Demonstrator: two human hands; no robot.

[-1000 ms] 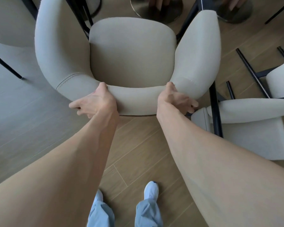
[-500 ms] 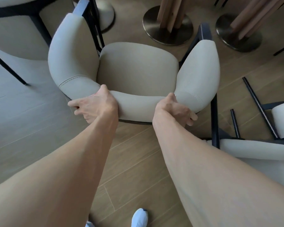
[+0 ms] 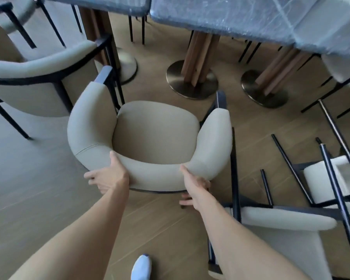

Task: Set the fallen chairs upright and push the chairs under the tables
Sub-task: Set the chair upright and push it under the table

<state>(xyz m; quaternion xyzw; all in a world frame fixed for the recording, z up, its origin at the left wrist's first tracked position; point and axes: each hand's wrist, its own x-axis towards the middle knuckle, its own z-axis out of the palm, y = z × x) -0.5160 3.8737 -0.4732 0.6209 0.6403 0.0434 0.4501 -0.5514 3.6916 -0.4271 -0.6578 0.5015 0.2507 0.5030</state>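
A beige upholstered armchair with black legs stands upright in front of me, its seat facing the tables. My left hand grips the curved backrest at its left side. On the right end of the same backrest rests my right hand, thumb on top and fingers under the rim. The wrapped tabletop lies beyond the chair, on wooden posts with round metal bases. A fallen chair lies on its side at my right.
Another toppled chair lies at the far right with black legs pointing up and left. An upright chair stands at the left by a second table. A third metal base sits right of the first. My white shoe is on the wood floor.
The chair has moved away from me toward the tables with both hands still on its backrest. The tabletops have come into view, and my view has lifted.
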